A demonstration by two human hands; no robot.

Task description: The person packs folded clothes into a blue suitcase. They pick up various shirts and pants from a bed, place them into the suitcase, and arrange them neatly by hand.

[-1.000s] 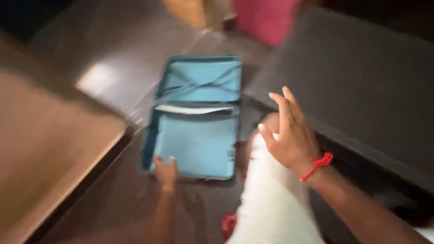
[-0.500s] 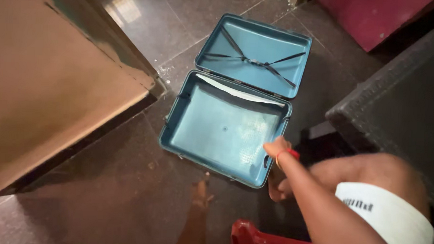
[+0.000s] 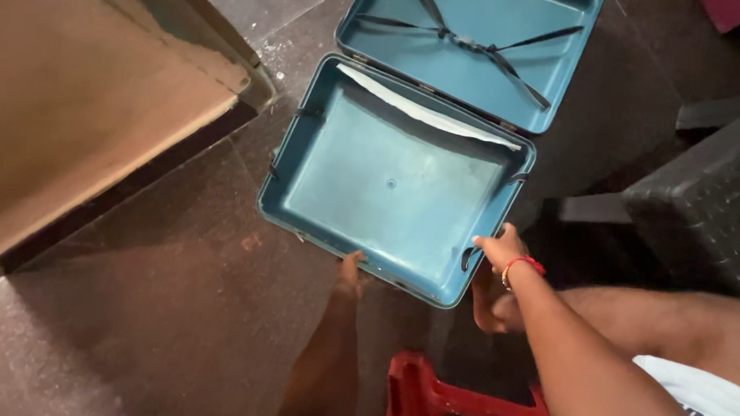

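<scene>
Teal hard-shell plastic suitcase point(image 3: 395, 180) was laid open on the dark tiled floor point(image 3: 161, 307). Its near rim was touched by the left hand point(image 3: 351, 273), while its right corner was gripped by the right hand point(image 3: 500, 249).

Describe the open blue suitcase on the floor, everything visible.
The teal-blue hard-shell suitcase lies opened flat on the dark tiled floor, both halves facing up. It looks like moulded plastic. The near half is bare inside, with a small round mark at its middle and a white sheet tucked along the hinge side. The far half holds crossed black straps. The left hand touches the near edge; the right hand holds the near right corner.
</scene>
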